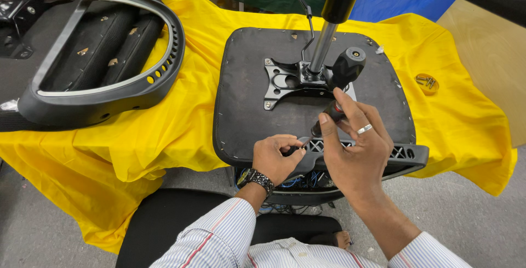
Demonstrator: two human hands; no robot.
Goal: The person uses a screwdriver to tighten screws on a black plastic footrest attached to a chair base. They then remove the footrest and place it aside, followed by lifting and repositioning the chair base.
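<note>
1. Yellow cloth (164, 131) drapes the table, and an upturned black chair seat (246, 109) lies on it at the centre of the view, underside up.
2. A black metal mounting plate (282, 81) sits at the middle of the seat, with a chrome gas-lift column (322, 46) rising from it toward the camera.
3. At the seat's near edge, the right hand (356, 153) is closed around a screwdriver (342, 84) with a thick black handle; the shaft slants down toward the left hand.
4. The left hand (274, 158), wearing a wristwatch (257, 179), pinches its fingertips narrowly at the screwdriver's tip, beside a black latticed armrest bracket (400, 155) that runs along the seat's near edge.
5. Whether a screw sits between those fingertips cannot be told.
6. Left of the seat, well apart, a black chair backrest frame (109, 54) lies on the cloth.
7. Right of the seat, a small round amber object (426, 81) rests on the cloth.
</note>
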